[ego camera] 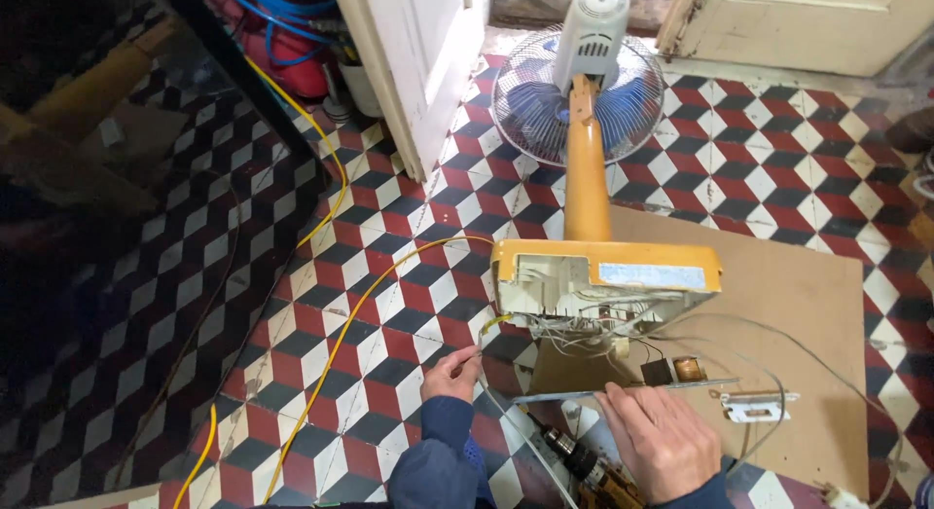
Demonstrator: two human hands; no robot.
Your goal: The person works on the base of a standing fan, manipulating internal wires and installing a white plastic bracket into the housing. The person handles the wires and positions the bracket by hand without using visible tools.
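Two hands work beside the orange fan base (608,266), opened on a cardboard sheet (808,305). Left hand (450,375) pinches the thin, limp yellow wire (389,275) near its stripped tip, just left of the base. Right hand (662,441) rests open-palmed below it, grasping nothing; the loose wiring looks fragile.

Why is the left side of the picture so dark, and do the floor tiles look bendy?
Head view: the left side lies in deep shadow, while the fan and its orange base are well lit; the wide lens curves the tiled floor near the edges; the left hand and right hand look sharp.
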